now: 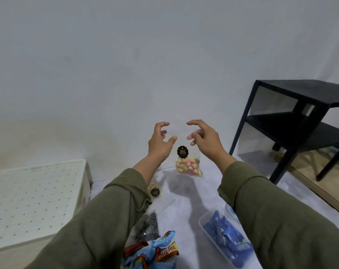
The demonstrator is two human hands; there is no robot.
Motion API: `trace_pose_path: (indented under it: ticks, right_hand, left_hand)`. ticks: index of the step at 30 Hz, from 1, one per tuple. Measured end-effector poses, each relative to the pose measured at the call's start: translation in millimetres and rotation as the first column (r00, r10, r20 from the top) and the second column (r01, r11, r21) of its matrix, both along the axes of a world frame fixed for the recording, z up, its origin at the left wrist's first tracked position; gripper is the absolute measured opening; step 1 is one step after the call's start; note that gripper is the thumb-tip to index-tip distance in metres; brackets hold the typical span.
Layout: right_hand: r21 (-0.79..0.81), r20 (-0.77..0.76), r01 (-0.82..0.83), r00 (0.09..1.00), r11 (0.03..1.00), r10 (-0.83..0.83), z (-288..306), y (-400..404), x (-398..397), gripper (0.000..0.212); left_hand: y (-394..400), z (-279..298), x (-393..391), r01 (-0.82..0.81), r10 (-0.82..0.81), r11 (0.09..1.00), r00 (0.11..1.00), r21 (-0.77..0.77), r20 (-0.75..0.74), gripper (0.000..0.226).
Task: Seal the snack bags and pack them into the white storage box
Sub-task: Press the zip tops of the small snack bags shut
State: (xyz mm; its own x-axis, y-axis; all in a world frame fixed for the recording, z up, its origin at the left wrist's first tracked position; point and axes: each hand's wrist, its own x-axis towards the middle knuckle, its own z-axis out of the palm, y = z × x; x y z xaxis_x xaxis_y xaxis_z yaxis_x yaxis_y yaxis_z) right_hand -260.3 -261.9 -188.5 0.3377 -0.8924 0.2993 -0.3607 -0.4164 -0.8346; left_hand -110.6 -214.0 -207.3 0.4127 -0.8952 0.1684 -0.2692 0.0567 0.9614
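Observation:
I hold a clear snack bag [186, 162] up in front of the wall. It carries a dark round label, and small pale and pink biscuits fill its bottom. My left hand [160, 142] pinches the bag's top left edge and my right hand [203, 138] pinches its top right edge. The white storage box [36, 200] stands at the left with its dotted lid on. A second clear bag with a dark label [155, 192] lies on the floor, partly hidden by my left sleeve.
A black two-tier side table [300, 121] stands at the right. Near me lie a pile of wrapped snacks [157, 251], a dark patterned packet [148, 227] and a clear tub of blue packets [225, 239]. The white wall is close ahead.

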Motion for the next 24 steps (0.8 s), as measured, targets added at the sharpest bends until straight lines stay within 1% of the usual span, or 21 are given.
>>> trace_pose_path:
  ticks: [3,5,6,8,11,17,19,22,24]
  right_hand:
    - [0.013,0.012,0.042,0.999,0.999,-0.042,-7.7,-7.9,-1.8,0.038]
    - [0.031,0.011,0.079,0.997,0.996,-0.079,-14.2,-18.5,-5.1,0.034]
    - [0.037,0.004,0.093,0.996,0.995,-0.094,-17.2,-25.1,-7.2,0.032]
    - [0.044,-0.007,0.107,0.994,0.993,-0.107,-23.7,-41.9,-11.6,0.027]
    - [0.054,-0.027,0.092,0.996,0.994,-0.09,-37.6,-73.0,-18.5,0.024]
    - [0.141,-0.12,0.032,0.993,0.99,-0.015,-78.9,-145.0,-40.1,0.039]
    - [0.19,-0.13,0.013,0.991,0.982,0.012,-94.3,-166.5,-46.7,0.036]
    - [0.253,-0.157,-0.025,0.985,0.967,0.066,-115.5,-189.6,-52.4,0.017]
    - [0.267,-0.194,-0.046,0.976,0.963,0.1,-128.4,-201.1,-54.6,0.019]
  left_hand:
    - [-7.7,-4.9,1.0,0.086,-0.086,0.996,0.996,0.017,0.028,0.03]
    - [-19.0,-8.8,-1.2,0.094,-0.094,0.996,0.992,0.009,0.079,0.02]
    - [-26.2,-11.9,-2.6,0.095,-0.095,0.995,0.99,0.006,0.105,0.019]
    - [-42.5,-20.6,-6.8,0.104,-0.106,0.994,0.984,0.023,0.145,0.026]
    - [-69.3,-35.0,-13.9,0.101,-0.109,0.993,0.98,0.054,0.164,0.029]
    - [-126.3,-73.2,-36.0,0.028,-0.04,0.994,0.993,0.107,0.113,0.035]
    - [-143.7,-89.2,-45.0,0.0,-0.014,0.992,0.994,0.127,0.109,0.035]
    - [-162.9,-115.8,-57.7,-0.05,0.04,0.985,0.997,0.167,0.065,0.035]
    - [-173.2,-133.6,-64.7,-0.087,0.083,0.979,0.996,0.182,0.028,0.036]
